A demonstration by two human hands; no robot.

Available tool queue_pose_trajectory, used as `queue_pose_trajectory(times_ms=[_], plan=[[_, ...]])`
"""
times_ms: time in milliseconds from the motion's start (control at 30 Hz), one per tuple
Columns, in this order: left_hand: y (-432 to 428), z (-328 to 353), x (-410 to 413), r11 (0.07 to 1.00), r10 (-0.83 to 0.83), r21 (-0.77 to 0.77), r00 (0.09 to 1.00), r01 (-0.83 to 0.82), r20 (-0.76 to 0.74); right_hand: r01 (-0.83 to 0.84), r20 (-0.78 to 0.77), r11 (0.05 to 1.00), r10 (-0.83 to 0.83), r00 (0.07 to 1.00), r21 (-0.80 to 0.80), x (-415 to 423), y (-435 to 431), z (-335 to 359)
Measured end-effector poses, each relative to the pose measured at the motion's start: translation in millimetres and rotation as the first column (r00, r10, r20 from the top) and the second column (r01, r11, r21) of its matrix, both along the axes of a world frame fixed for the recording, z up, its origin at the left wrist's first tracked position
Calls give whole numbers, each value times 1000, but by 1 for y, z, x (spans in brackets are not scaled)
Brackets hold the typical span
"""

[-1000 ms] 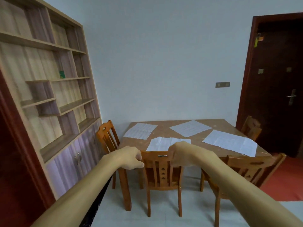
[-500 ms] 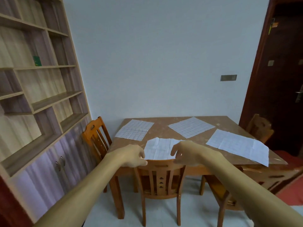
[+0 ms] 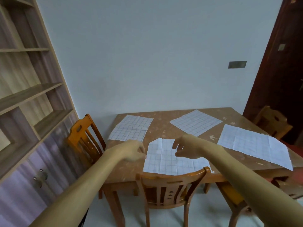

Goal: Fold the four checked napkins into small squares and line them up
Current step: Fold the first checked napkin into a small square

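Four white checked napkins lie spread on the wooden table (image 3: 164, 128). One napkin (image 3: 132, 128) is at the far left, one (image 3: 196, 122) at the far middle, and a larger one (image 3: 254, 145) on the right. The nearest napkin (image 3: 164, 161) lies creased at the front edge. My left hand (image 3: 134, 150) has its fingers curled, fingertips at this napkin's left edge; whether it grips the cloth is unclear. My right hand (image 3: 185, 148) hovers over the napkin's upper right part with thumb and fingers apart, holding nothing.
A wooden chair (image 3: 172, 182) stands tucked in right in front of me, its back hiding the napkin's front edge. Another chair (image 3: 83, 138) is at the table's left, two more at the right (image 3: 272, 122). A bookshelf (image 3: 32, 89) fills the left wall; a dark door (image 3: 278, 63) is at the right.
I have come closer to the table and look further down at it. Both hands moved forward from over the chair back to the nearest napkin; the right hand's fingers have spread apart.
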State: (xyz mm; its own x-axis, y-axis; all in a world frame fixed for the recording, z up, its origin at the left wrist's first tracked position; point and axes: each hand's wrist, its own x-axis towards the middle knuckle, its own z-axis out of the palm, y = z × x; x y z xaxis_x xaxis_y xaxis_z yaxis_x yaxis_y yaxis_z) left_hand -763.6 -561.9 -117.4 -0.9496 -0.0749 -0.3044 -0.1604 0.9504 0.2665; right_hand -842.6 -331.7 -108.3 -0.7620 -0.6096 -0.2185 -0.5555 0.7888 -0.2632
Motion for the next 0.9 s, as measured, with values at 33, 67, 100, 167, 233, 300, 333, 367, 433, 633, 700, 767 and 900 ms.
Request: queue_pose_trajectory(times_ms=[33,67,100,167,233,300,333,367,433,633,700,767,900], plan=[[-7,-4,-9,1000,-13,-1,1000,13,13,6,8,1000,-6,1000,2,-9,-7,-4],[-13,-9,-18,1000,-19,-6,999,19,26,12,15,1000,-12,1000,3,-17,-14,-7],[-19,-14,-28,1000,-21,-7,999,22,35,16,22,1000,-16,1000,1,-25,-20,-11],[-29,-24,-47,1000,-19,5,999,19,48,23,36,1000,-22,999,-7,-41,-30,-20],[-36,-35,-65,1000,-19,19,998,18,58,25,48,1000,-25,999,-10,-56,-38,-30],[-42,-47,-83,999,-12,47,997,9,70,21,64,1000,-20,998,-7,-75,-45,-42],[-43,-53,-91,998,-11,65,997,6,79,20,72,1000,-19,997,-9,-85,-49,-49],[-46,-60,-99,997,-14,77,996,7,89,21,79,1000,-20,997,-12,-96,-52,-56],[-51,-75,-117,996,-13,86,995,5,100,18,95,1000,-17,995,-16,-118,-58,-72],[-65,-114,-188,997,-10,81,987,-3,159,6,207,1000,-1,978,-25,-196,-74,-120],[-66,-127,-215,997,-34,70,977,20,212,8,246,999,1,969,-35,-222,-76,-136],[-66,-142,-241,998,-46,63,958,30,281,21,293,999,-11,956,-32,-247,-76,-153],[-60,-171,-285,996,-41,87,931,9,362,40,374,999,-31,927,-16,-288,-69,-186]])
